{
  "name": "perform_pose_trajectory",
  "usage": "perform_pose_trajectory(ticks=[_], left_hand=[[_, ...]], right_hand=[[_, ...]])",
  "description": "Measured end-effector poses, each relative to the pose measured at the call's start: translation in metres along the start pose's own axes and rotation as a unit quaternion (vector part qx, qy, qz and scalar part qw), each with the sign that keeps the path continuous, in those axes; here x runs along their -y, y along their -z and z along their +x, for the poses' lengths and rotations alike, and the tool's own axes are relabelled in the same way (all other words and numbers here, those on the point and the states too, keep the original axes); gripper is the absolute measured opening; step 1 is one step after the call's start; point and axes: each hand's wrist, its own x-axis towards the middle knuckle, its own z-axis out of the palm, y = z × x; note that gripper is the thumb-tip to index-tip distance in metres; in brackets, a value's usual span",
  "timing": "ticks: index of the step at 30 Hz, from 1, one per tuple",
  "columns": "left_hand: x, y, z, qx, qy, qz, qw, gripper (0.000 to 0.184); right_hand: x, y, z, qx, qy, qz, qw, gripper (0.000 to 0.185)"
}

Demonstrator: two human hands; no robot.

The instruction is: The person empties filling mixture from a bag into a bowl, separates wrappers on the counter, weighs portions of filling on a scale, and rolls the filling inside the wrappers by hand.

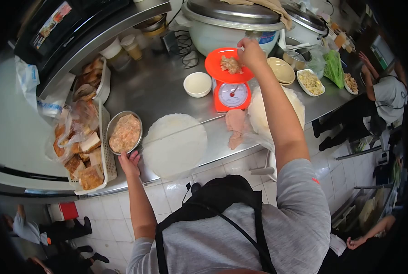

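From my remote post, I rest the fingertips of my left hand (pixel 130 165) at the near rim of a round silver metal bowl (pixel 125 132) filled with pink ground meat (pixel 125 133) on the steel counter (pixel 162 102). Those fingers are slightly spread; whether they grip the rim, I cannot tell. My right hand (pixel 252 54) reaches over the far right edge of an orange round plate (pixel 210 68) atop an orange dial scale (pixel 232 95), its fingers bent and drawn narrow; whether they pinch anything, I cannot tell. A small mound of pale meat (pixel 231 65) sits on the plate, just beside that hand.

Between the metal bowl and the scale lie thin round white sheets (pixel 175 146), reaching the counter's near edge. A small white empty bowl (pixel 197 85) stands left of the scale, while a crumpled pink cloth (pixel 235 128) lies just below it. At right, a person in a grey shirt (pixel 389 93) stands near the counter.
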Motion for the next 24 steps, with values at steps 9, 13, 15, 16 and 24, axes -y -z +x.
perform_pose_trajectory(ticks=[9,13,15,16,24], left_hand=[[-0.011,-0.004,-0.007,0.035,0.009,-0.027,0.999,0.031],[-0.012,-0.001,-0.006,0.052,0.027,-0.039,0.998,0.034],[-0.011,0.002,-0.004,0.062,0.034,-0.043,0.997,0.036],[-0.01,0.003,-0.003,0.068,0.034,-0.044,0.996,0.036],[-0.003,0.005,-0.002,0.091,0.012,-0.028,0.995,0.034]], right_hand=[[0.164,-0.095,-0.077,0.189,0.215,0.156,0.945,0.023],[0.233,-0.177,-0.132,0.364,0.307,0.05,0.878,0.03],[0.256,-0.202,-0.153,0.349,0.329,0.003,0.878,0.036],[0.261,-0.214,-0.163,0.29,0.358,-0.015,0.887,0.038],[0.279,-0.243,-0.194,0.231,0.378,-0.146,0.884,0.026]])
